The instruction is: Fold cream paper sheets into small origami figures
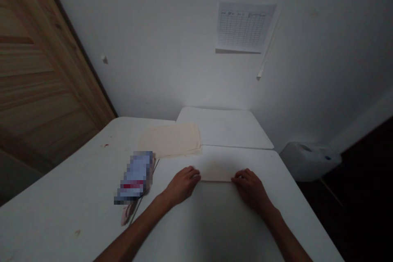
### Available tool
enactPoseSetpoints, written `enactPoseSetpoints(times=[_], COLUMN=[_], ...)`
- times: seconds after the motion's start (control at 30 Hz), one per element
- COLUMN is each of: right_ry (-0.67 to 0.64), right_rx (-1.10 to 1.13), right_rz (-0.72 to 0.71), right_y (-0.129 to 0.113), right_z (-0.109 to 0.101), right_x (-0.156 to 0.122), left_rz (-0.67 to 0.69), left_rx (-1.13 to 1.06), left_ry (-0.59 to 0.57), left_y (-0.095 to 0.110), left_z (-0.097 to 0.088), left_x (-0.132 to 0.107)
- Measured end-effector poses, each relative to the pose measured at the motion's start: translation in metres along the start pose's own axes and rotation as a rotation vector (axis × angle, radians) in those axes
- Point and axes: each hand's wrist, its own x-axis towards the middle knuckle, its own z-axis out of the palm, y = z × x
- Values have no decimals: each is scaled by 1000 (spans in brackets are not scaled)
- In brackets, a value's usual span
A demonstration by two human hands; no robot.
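Observation:
Low over the white tabletop, a thin cream sheet (216,174) lies between my hands, its near edge straight like a fold. I cannot tell whether it is cloth or paper. My left hand (186,181) pinches its left corner, fingers pressed together. At the opposite corner, my right hand (248,184) has its thumb and fingers closed on the same edge. Another cream sheet (170,140), larger and spread flat, lies further back to the left, apart from both hands.
Left of my left forearm lies a bluish rectangular object (136,176), pixelated, with a pinkish strap-like end (125,214). White tables (225,127) meet at seams, against a wall with a printed chart (242,26). A white plastic container (310,161) stands beyond the right edge.

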Motion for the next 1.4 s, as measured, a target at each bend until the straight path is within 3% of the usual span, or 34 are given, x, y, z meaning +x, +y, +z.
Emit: enactPoseSetpoints(times=[0.23, 0.4, 0.57, 0.73, 1.03, 1.23, 1.4], right_ry=[-4, -59, -120, -124, -59, -54, -126], right_rx=[-100, -12, -45, -69, -151, -187, -7], right_rz=[27, -10, -11, 1, 142, 198, 157], right_y=[-27, -52, -59, -59, -41, -46, -54], right_z=[-2, 13, 13, 9, 2, 10, 19], right_x=[8, 21, 24, 17, -2, 28, 52], left_rz=[-58, -58, -28, -44, -169, -294, -327], left_rx=[26, 50, 18, -25, -71, -251, -306], left_ry=[-32, -64, -90, -42, 65, 207, 236], left_y=[18, 19, 18, 23, 24, 16, 13], left_z=[4, 14, 23, 28, 17, 25, 29], left_x=[6, 21, 21, 7, -4, 9, 10])
